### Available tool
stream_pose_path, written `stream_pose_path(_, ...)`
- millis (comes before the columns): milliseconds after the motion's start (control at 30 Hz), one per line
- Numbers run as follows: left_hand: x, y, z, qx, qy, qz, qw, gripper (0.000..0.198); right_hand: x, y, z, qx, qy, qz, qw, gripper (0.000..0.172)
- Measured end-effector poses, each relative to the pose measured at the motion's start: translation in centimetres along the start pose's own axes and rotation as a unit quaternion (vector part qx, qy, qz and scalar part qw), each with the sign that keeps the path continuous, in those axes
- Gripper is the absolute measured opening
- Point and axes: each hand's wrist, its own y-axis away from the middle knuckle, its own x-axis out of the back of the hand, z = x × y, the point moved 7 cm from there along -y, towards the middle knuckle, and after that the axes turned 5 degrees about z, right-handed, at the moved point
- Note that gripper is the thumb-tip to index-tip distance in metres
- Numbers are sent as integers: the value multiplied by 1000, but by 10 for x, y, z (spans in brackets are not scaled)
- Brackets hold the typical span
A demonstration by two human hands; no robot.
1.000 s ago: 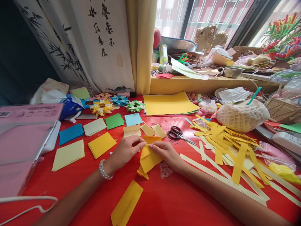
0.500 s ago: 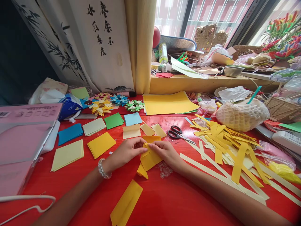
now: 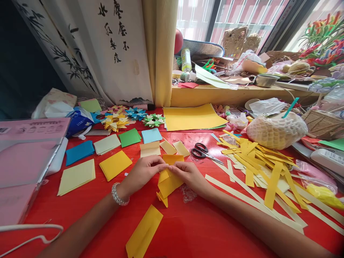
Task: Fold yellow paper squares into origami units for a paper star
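Note:
Between my hands is a partly folded piece of yellow paper (image 3: 170, 183), pinched at its upper edge. My left hand (image 3: 145, 171), with a clear beaded bracelet at the wrist, closes thumb and fingers on its upper left. From the other side my right hand (image 3: 188, 175) grips the upper right, the two thumb tips nearly meeting. Below hangs or rests a small folded yellow piece (image 3: 162, 199); I cannot tell whether it is joined to the held paper. Closer to me a creased yellow paper strip (image 3: 144, 231) lies on the red table (image 3: 188, 229).
Stacks of coloured paper, such as a yellow stack (image 3: 115, 165), lie to the left. Black-handled scissors (image 3: 202, 151) rest right of centre beside a heap of yellow strips (image 3: 249, 161). Folded paper stars (image 3: 115, 122) and a large yellow sheet (image 3: 192, 116) are behind. A netted fruit (image 3: 276, 130) stands right.
My fingertips have drawn closer together at the paper's top edge, and the left thumb has shifted slightly up and right. The paper has tilted a little; the rest stays put.

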Motion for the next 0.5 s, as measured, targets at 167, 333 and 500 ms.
stream_pose_path(167,4,-1,-11,37,63,34,997,25,3,0,3,-1,-41,20,999,41)
stream_pose_path(333,13,-3,-16,50,132,86,986,25,4,-5,8,-36,-251,42,967,30)
stream_pose_path(500,7,-2,-16,66,204,69,974,24,3,-8,0,-28,-322,28,946,34)
